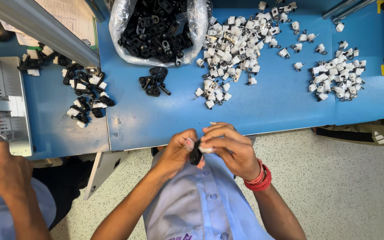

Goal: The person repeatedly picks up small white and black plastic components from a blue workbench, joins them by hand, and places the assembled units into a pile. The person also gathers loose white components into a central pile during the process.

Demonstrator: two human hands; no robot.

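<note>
Both my hands meet just below the front edge of the blue table (272, 102). My left hand (178, 149) pinches a small black plastic bracket (195, 156). My right hand (227, 146), with red bangles at the wrist, presses a small white clip (206, 150) against that bracket. The two pieces touch between my fingertips. Straight ahead on the table lies a large pile of white clips (234, 49). A small heap of black brackets (153, 81) lies to its left.
A clear plastic bag of black brackets (156, 26) stands at the back. A second pile of white clips (338, 76) lies at right. Joined black-and-white pieces (85, 95) lie at left. Another person's hand (1, 169) works by a grey machine (1, 98).
</note>
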